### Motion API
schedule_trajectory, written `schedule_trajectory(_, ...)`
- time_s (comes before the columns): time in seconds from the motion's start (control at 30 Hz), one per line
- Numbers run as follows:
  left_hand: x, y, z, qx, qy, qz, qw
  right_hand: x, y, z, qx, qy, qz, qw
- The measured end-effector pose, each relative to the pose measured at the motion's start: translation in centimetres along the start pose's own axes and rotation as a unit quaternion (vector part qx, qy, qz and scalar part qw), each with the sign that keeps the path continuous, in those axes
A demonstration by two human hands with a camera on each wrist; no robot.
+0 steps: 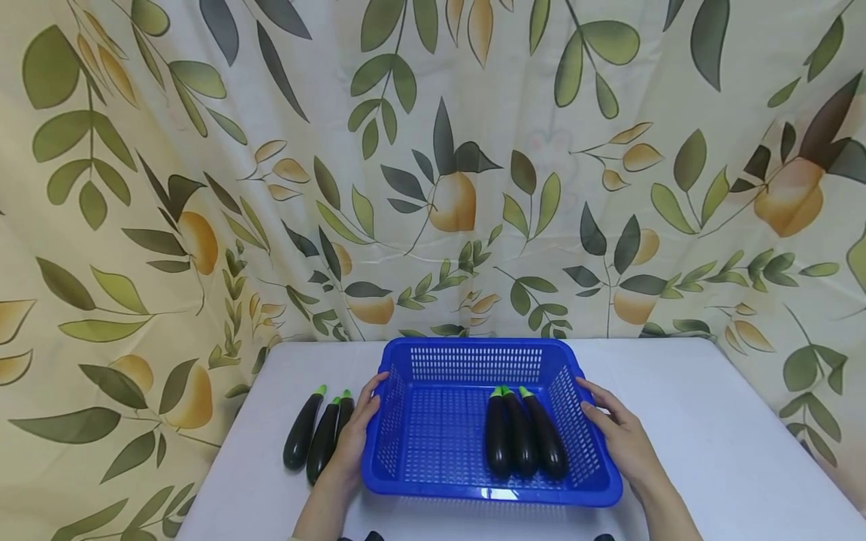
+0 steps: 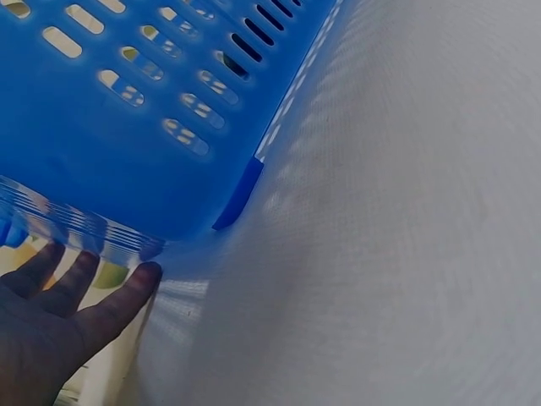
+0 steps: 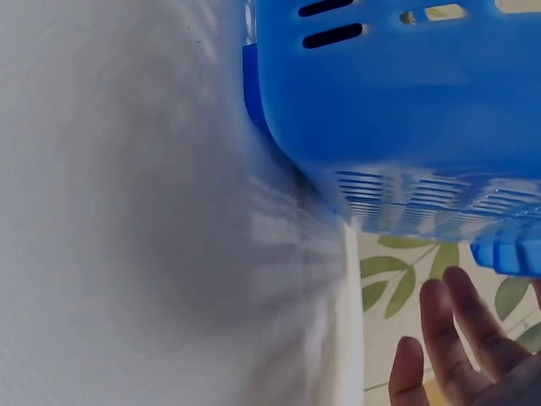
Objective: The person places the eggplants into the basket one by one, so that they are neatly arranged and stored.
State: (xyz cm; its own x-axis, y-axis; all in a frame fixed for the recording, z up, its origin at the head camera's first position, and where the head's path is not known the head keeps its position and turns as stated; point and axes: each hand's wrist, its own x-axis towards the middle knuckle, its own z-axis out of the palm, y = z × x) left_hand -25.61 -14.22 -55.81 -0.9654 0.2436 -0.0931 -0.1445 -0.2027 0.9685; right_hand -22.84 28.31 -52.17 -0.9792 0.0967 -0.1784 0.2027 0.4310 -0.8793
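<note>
A blue plastic basket with slotted walls stands on the white table. Three dark eggplants with green stem ends lie side by side in its right half. My left hand is at the basket's left rim; in the left wrist view its fingers reach out fairly straight, tips at the slotted wall. At the right rim is my right hand, thumb and forefinger by the edge. The right wrist view shows its other fingers extended and spread, below the rim.
Three more eggplants lie on the table left of the basket, partly behind my left hand. A curtain printed with leaves and fruit hangs behind the table's far edge.
</note>
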Motion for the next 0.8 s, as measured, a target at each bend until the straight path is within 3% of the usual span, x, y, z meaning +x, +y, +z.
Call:
schedule_trajectory(0.3, -0.2, 0.4, 0.1, 0.008, 0.001, -0.001, 1.0000, 0.2, 0.5, -0.1, 0.044, -0.024, 0.009, 0.999)
schedule_trajectory(0.8, -0.7, 1.7, -0.2, 0.087, 0.034, -0.028, 0.9953, 0.5, 1.2, 0.2, 0.080, -0.037, 0.005, 0.996)
